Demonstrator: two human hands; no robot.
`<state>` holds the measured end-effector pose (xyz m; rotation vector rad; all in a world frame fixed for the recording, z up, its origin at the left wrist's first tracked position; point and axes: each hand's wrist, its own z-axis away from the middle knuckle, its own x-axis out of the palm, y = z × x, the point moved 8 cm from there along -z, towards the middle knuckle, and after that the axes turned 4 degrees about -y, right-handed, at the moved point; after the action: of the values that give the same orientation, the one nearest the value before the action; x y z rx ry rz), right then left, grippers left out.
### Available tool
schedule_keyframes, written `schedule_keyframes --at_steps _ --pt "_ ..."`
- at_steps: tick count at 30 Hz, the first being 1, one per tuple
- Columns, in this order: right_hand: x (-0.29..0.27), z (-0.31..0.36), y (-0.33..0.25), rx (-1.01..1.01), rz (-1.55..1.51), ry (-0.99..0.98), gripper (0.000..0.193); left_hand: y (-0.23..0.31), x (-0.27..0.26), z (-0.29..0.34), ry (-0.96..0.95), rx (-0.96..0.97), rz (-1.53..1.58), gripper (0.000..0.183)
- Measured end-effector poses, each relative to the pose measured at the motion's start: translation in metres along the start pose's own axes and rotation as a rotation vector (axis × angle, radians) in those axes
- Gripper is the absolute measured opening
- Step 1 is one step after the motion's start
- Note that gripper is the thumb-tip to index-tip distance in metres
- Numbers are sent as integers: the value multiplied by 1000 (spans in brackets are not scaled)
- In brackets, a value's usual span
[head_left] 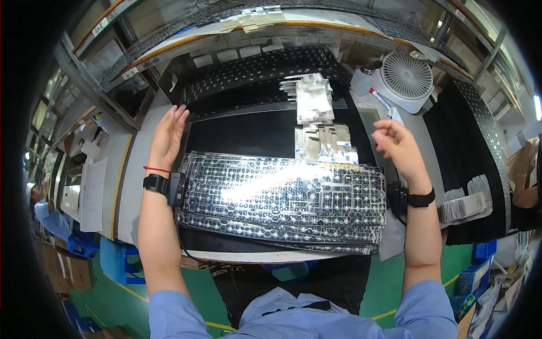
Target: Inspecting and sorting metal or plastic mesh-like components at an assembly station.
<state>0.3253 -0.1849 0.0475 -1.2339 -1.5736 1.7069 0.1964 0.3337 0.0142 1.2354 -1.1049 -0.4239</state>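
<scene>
A stack of clear keyboard membrane sheets, printed with circuit traces and dots, lies across the bench in front of me and glares in the light. My left hand is raised by its far left corner, fingers stretched out and holding nothing. Beyond the far right corner hovers my right hand, its fingers loosely bent and apart, with nothing visible in them. Between the hands, silvery-white strips lie overlapped at the stack's far edge. A second pile of pale strips lies farther back, over a dark dotted sheet.
A white fan stands at the back right, with a red-capped marker near it. To the right, a bundle of pale strips rests on black cloth. A shelf spans the back. Blue stools stand at left.
</scene>
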Motion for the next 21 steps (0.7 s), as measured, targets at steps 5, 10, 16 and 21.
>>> schedule_keyframes --at_steps 5,10,16,21 --pt "30 12 11 29 233 -464 49 -1 -12 1 -90 -94 -36 40" --pt "42 17 8 67 293 -589 54 -7 -12 0 -149 -113 -69 36" --pt "28 10 6 119 160 -345 37 -7 -8 4 -178 -140 -120 35" --pt "17 5 -9 -48 108 -196 29 -12 15 17 -242 -216 -206 37"
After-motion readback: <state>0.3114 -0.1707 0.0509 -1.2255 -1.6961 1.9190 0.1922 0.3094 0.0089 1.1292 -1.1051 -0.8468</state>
